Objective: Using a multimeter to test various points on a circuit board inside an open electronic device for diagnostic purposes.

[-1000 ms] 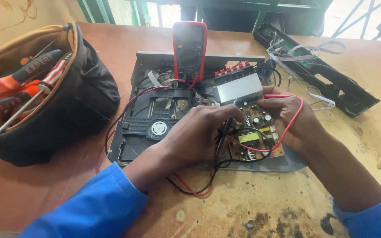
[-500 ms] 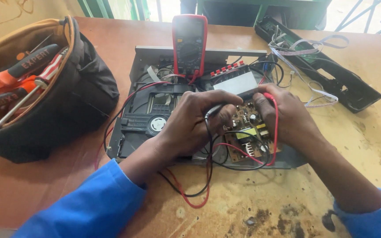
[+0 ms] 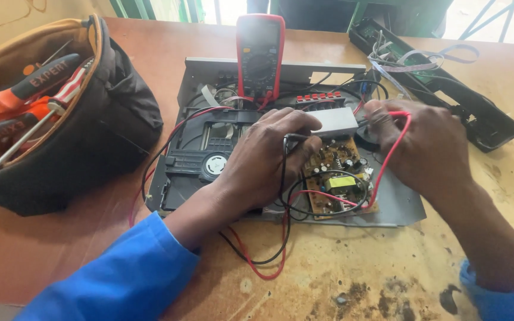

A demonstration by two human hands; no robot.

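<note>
An opened disc player chassis (image 3: pixel 400 208) lies on the wooden table, with a brown circuit board (image 3: pixel 337 178) at its right and a black disc tray (image 3: pixel 209 160) at its left. A red multimeter (image 3: pixel 260 53) stands propped at the back of the chassis. My left hand (image 3: pixel 269 157) is closed on the black test probe (image 3: pixel 295 138), its tip down by the board. My right hand (image 3: pixel 420 142) grips the red test probe (image 3: pixel 397 114) just beyond the board's upper right edge. Red and black leads (image 3: pixel 263 261) loop over the table in front.
A dark tool bag (image 3: pixel 84 131) with orange-handled screwdrivers (image 3: pixel 37 80) sits at the left. A black cover panel (image 3: pixel 477 113) with ribbon cables lies at the back right. The table surface (image 3: pixel 358 279) near me is stained and worn.
Both hands have shifted toward the back of the board with their probes. The right hand moved up and right, to the board's far corner.
</note>
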